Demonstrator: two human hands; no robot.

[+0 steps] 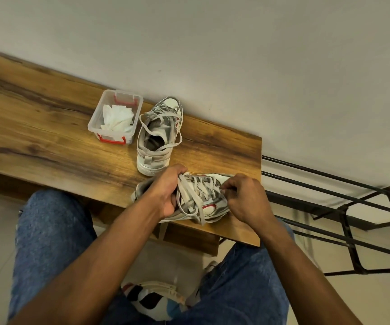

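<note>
A worn white and grey sneaker with red marks (210,205) lies sideways at the near edge of the wooden table (48,127), its toe to the right. My left hand (168,188) grips its heel end and tongue area, fingers curled over the collar. My right hand (243,198) pinches a grey lace (189,202) near the eyelets over the toe end. Loose lace loops hang over the sneaker's side. The second sneaker (158,134) stands upright farther back, laces loose, toe toward the wall.
A clear plastic box with red clips (115,117) holds crumpled white tissue, left of the far sneaker. A black metal rack (353,221) stands right of the table. My jeans-clad knees are below the table edge, with a colourful item (151,299) on the floor between them.
</note>
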